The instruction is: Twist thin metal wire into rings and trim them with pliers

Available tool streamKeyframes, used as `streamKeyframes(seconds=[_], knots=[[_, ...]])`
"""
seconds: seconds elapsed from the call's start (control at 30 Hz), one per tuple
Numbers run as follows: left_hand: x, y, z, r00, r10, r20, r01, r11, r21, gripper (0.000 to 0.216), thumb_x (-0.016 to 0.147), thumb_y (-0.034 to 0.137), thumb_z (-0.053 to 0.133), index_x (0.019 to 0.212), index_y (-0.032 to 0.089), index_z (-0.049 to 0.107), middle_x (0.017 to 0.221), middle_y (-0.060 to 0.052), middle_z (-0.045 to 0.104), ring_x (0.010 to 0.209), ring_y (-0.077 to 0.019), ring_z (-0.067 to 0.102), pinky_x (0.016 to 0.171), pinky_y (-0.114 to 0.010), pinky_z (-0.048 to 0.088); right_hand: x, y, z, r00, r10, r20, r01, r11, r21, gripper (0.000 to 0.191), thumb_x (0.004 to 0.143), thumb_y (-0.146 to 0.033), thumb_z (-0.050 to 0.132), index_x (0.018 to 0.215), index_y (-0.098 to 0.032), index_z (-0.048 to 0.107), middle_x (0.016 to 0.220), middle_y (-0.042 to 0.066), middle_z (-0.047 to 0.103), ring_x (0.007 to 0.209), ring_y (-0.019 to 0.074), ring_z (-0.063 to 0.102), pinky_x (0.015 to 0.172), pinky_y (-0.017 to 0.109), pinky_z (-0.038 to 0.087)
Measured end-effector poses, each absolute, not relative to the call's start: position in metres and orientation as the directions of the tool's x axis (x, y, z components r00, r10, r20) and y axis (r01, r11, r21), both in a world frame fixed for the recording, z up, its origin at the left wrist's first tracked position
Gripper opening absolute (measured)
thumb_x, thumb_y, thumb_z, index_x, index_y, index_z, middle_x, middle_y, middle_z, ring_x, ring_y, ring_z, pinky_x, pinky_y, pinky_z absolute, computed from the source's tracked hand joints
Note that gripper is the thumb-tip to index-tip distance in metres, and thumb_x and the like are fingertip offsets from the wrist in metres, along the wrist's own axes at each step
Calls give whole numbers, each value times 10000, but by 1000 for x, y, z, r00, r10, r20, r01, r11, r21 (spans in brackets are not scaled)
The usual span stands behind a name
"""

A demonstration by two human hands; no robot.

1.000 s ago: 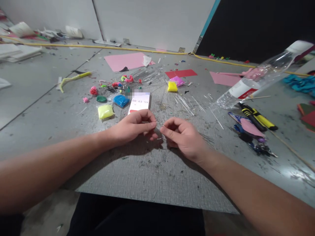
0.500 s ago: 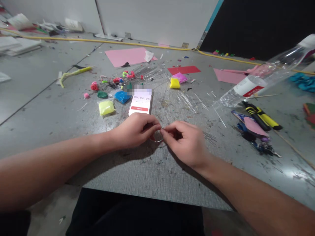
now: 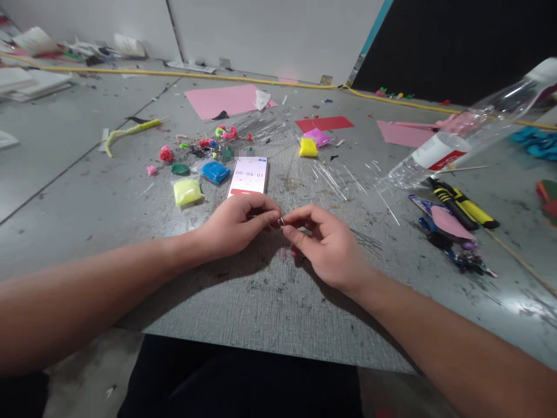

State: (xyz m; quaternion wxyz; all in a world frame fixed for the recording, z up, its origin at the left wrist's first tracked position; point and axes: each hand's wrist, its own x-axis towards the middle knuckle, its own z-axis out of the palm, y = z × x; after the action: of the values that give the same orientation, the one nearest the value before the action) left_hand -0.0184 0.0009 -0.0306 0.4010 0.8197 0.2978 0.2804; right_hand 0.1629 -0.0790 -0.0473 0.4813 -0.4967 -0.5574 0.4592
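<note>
My left hand [image 3: 237, 225] and my right hand [image 3: 324, 244] meet fingertip to fingertip just above the grey board [image 3: 270, 302]. Both pinch a thin wire [image 3: 281, 222] bent into a small loop between them. A phone [image 3: 248, 176] showing a running timer lies flat just beyond my left hand. Both wrists rest low over the board.
Small bags of clay, yellow [image 3: 187, 191], blue [image 3: 216, 172] and another yellow [image 3: 307, 147], lie around the phone. Loose wires [image 3: 331, 177] are scattered behind. A clear plastic bottle [image 3: 461, 139] leans at right above yellow-black cutters [image 3: 461, 206]. Pink paper [image 3: 224, 100] and red paper [image 3: 324, 123] lie farther back.
My hands have drawn closer, and the wire loop between the fingertips has tightened from a wide curve to a small ring. The phone timer has advanced by two seconds.
</note>
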Motion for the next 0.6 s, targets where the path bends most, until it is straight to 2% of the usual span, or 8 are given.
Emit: streamKeyframes(seconds=[0.13, 0.33, 0.47, 0.6], knots=[[-18, 3, -31, 686, 684, 249, 243, -537, 807, 144, 918, 219, 596, 812, 167, 679, 792, -24, 696, 741, -131, 613, 692, -262, 482, 164, -74, -48, -61, 997, 38, 46, 40, -998, 337, 780, -455, 819, 895, -206, 624, 801, -8, 656, 653, 123, 629, 579, 278, 533], [-19, 4, -29, 720, 685, 110, 281, -433, 857, 200, 933, 289, 588, 792, 165, 657, 716, -3, 626, 677, -121, 557, 616, -248, 426, 167, -71, -50, -52, 997, 52, 40, 54, -998, 348, 724, -410, 879, 873, -205, 641, 790, -1, 682, 705, 146, 654, 624, 300, 548], [-20, 3, -28, 745, 665, 54, 255, -359, 898, 233, 928, 320, 602, 765, 157, 633, 702, 2, 602, 662, -115, 542, 595, -241, 414, 167, -77, -48, -68, 979, 191, 169, 199, -965, 196, 841, -325, 787, 934, -205, 662, 815, 7, 697, 710, 147, 660, 653, 315, 550], [-21, 3, -28, 773, 632, 62, 178, -309, 934, 205, 920, 301, 619, 782, 150, 635, 723, -14, 642, 687, -122, 588, 626, -246, 458, 167, -81, -48, -86, 935, 345, 368, 352, -861, 92, 914, -263, 707, 979, -210, 669, 834, 9, 689, 734, 150, 652, 683, 326, 533]])
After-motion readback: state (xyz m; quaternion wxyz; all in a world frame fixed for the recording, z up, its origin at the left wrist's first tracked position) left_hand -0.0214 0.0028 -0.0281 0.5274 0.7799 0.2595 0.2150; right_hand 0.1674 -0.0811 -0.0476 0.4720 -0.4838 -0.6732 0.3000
